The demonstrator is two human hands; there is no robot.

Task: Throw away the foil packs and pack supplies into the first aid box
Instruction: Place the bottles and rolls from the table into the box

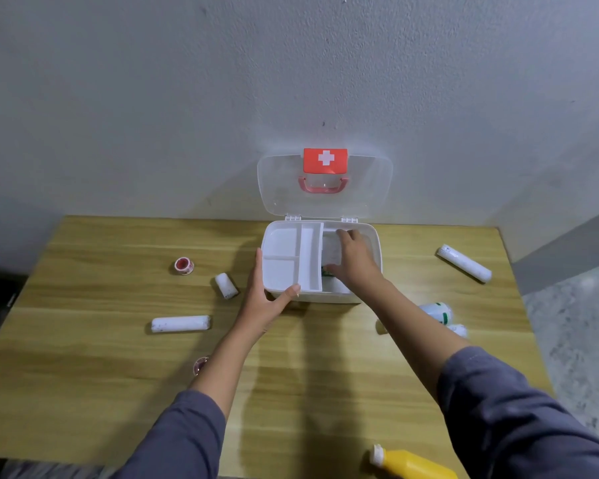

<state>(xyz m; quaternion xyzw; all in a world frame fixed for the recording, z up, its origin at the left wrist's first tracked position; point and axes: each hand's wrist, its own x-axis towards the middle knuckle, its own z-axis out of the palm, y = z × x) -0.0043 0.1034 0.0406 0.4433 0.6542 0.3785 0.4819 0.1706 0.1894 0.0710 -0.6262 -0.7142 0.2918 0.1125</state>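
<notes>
Reaching into the first aid box (325, 298) at the back of the bench (308, 368), the right hand (355, 261), its grip hidden, may dislodge the inner tray (281, 247), though the left hand (263, 302) braces the corner, fingers spread.

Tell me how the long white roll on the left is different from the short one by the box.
The long roll is clearly longer than the short roll. The long roll lies almost level across the picture; the short roll lies slanted. The short roll is close to the first aid box; the long roll lies farther from it. Both are white and lie on the wooden table, untouched.
</notes>
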